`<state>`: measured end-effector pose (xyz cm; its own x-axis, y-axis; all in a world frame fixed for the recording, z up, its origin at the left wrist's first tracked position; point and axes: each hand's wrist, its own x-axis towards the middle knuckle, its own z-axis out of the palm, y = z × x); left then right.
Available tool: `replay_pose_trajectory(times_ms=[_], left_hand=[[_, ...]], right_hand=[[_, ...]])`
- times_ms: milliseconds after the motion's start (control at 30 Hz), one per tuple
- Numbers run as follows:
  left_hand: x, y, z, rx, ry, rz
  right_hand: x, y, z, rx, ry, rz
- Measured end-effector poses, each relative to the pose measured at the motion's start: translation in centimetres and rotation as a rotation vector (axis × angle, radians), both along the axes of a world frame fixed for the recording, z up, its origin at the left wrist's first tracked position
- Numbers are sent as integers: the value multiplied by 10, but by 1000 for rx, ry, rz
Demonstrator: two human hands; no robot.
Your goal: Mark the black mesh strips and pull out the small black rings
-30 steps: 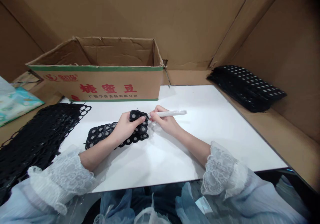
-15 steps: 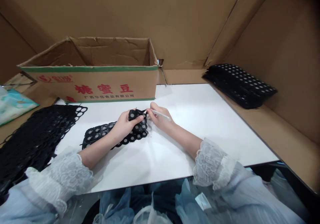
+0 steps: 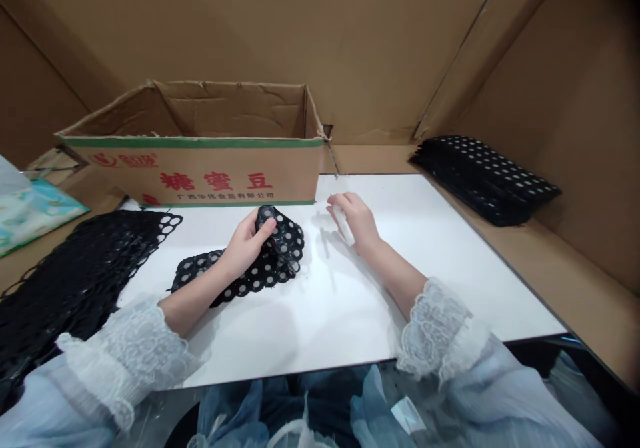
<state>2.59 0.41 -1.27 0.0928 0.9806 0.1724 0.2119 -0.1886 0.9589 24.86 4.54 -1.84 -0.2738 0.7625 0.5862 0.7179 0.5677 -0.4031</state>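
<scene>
My left hand [image 3: 246, 245] pinches a black sheet dotted with pale round discs [image 3: 287, 238], thumb on top, with one end of it lifted and folded over. The rest of the sheet lies on the white tabletop under my left forearm. Apart from it, to the right, my right hand [image 3: 356, 221] hovers over the tabletop with its fingers curled round a slim white stick-like tool [image 3: 343, 227]. The tool's tip is hard to make out.
An open cardboard box [image 3: 210, 168] with red lettering stands at the back left. Black perforated sheets [image 3: 65, 268] are heaped at the left, near a green-and-white plastic packet [image 3: 43, 211]. A stack of dotted black sheets [image 3: 485, 175] lies at the right, on cardboard. Cardboard walls [image 3: 365, 48] enclose the back.
My right hand has moved away from the sheet, to the right, still holding the white tool. The sheet's lifted end has unfolded more and shows more discs.
</scene>
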Motion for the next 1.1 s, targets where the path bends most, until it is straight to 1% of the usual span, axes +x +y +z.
replay_pose_trajectory(times_ms=[100, 133, 200, 267, 300, 333, 367, 400, 433, 467, 500, 533, 567, 633, 700, 767, 800, 833, 867, 933, 967, 1100], left_hand=[[-2, -2, 3, -83, -92, -66], [-3, -2, 5, -88, -97, -69], [-7, -1, 7, -37, -72, -54], [-10, -1, 9, 41, -23, -33], [-11, -1, 10, 66, 7, -25], [-11, -1, 10, 78, 37, -17], [-10, -1, 10, 81, 66, -8], [-9, -2, 9, 84, 93, -1], [-7, -2, 8, 89, 116, 4], [-5, -3, 7, 94, 134, 7], [-3, -3, 6, 96, 146, 10], [-1, -4, 6, 97, 156, 17], [0, -4, 5, 98, 169, 27], [2, -5, 4, 134, 233, 55], [2, -7, 4, 261, 355, 120], [0, -10, 4, 451, 506, 197], [-1, -12, 4, 535, 584, 202], [-1, -14, 4, 596, 660, 171], [-1, -16, 4, 628, 728, 108], [-1, -20, 5, 604, 805, -33], [1, -22, 5, 559, 803, -76], [6, -25, 8, 300, 617, -129]], right_hand=[[7, 10, -10, -28, -182, 16], [8, 13, -13, -60, -234, 12], [8, 16, -15, -105, -306, 0], [5, 12, -12, -69, -273, -23], [1, 8, -8, -23, -207, -32], [-4, 1, -4, 19, -118, -24], [-10, -6, 2, 28, -24, 34], [-16, -15, 7, -13, 69, 130], [-24, -24, 11, -107, 147, 255], [-31, -33, 14, -242, 209, 386], [-39, -41, 15, -374, 259, 482], [-45, -47, 15, -478, 298, 540], [-51, -52, 14, -555, 348, 565], [-59, -57, 10, -677, 464, 566], [-62, -57, 5, -772, 578, 539], [-63, -56, 3, -835, 665, 519], [-63, -56, 2, -851, 694, 512], [-63, -56, 2, -856, 716, 506], [-62, -56, 3, -853, 730, 504], [-61, -57, 4, -833, 742, 498], [-61, -57, 5, -826, 743, 494], [-60, -58, 8, -828, 742, 497]])
